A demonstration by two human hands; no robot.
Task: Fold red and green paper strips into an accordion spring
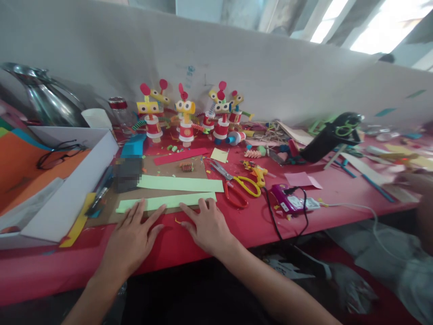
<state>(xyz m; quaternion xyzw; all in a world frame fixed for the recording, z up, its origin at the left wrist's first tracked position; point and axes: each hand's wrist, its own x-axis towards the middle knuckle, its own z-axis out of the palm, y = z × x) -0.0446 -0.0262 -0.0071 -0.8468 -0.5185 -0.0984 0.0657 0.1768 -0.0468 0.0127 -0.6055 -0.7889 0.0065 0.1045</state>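
Observation:
A pale green paper strip (172, 201) lies lengthwise before me on a brown board (199, 169). The fingers of my left hand (133, 234) are spread and rest on its left part. Toward its right end, my right hand (209, 225) lies with fingers apart, the fingertips pressing on the paper. Just beyond is a second pale green strip (182, 183), flat and untouched. Scissors (233, 180) with one red and one yellow handle lie open right of the strips. A small coiled paper spring (186, 167) and a red paper strip (181, 156) sit farther back.
Several paper-cup figures (186, 126) stand along the wall. A yellow glue gun (259, 174) and a purple power strip (291, 198) with cables are at right. A white box (81, 176) holding orange paper and glasses (59, 155) stands left. A person's arm (424, 203) shows far right.

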